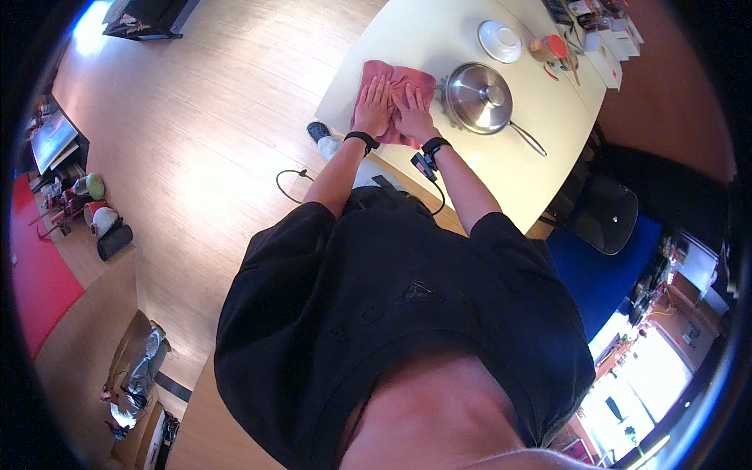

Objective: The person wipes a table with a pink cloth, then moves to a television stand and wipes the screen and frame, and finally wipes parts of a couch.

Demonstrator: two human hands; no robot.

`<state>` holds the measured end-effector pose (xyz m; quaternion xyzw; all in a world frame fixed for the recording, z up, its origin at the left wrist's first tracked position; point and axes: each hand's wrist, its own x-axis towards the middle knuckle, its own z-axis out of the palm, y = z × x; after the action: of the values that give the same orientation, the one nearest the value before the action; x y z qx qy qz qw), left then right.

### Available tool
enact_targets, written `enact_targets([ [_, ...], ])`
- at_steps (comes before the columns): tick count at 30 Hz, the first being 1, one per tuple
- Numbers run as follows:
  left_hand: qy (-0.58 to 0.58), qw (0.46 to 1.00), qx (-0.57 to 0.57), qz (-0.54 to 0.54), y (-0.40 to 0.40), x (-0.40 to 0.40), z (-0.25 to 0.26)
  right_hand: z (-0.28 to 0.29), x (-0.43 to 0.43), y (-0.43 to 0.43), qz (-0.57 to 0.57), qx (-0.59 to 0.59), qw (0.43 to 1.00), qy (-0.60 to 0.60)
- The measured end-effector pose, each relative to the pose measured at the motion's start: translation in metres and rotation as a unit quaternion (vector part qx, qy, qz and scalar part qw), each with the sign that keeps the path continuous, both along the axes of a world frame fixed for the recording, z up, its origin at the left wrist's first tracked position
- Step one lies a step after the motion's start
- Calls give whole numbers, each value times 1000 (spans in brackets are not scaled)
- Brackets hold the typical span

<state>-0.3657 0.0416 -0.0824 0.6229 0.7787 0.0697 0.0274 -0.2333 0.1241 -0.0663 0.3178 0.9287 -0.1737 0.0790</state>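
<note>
A pink-red cloth (424,81) lies wrinkled on the white table (505,176), near its left end. My left hand (373,106) rests palm down on the cloth's left half, fingers stretched forward. Beside it, my right hand (415,116) is flat on the right half with its fingers spread. Neither hand is closed around anything. Just right of the cloth stands a frying pan with a shiny metal lid (470,100); its handle (529,139) points toward the table's near right side. Both wrists wear black bands.
Behind the pan sits a white bowl (499,41). A jar with a red lid (550,48) and several white boxes (604,61) stand along the far right edge. A dark chair (605,214) is right of the table. Cluttered shelving (108,229) lies far left.
</note>
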Motion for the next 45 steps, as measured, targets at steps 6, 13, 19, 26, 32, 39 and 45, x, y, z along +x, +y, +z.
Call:
enact_targets([
  [6,12,1000,2,-14,32,-28,9,-12,-23,32,-7,5,1000,13],
  [13,-5,997,-22,-70,60,-69,8,-2,-54,51,-47,-28,998,30],
  [19,-52,988,-31,-141,81,-90,17,-13,-55,63,-39,18,999,25],
  [26,39,982,-25,-185,99,-120,17,-3,-86,57,-91,71,993,-34],
  [32,15,980,-17,-197,98,-151,18,-2,-125,42,-175,114,976,69],
  [39,-209,959,-127,-144,65,-187,38,0,-153,22,-151,107,980,67],
  [45,-233,940,-205,-143,48,-292,21,4,-229,-1,-28,43,998,-45],
])
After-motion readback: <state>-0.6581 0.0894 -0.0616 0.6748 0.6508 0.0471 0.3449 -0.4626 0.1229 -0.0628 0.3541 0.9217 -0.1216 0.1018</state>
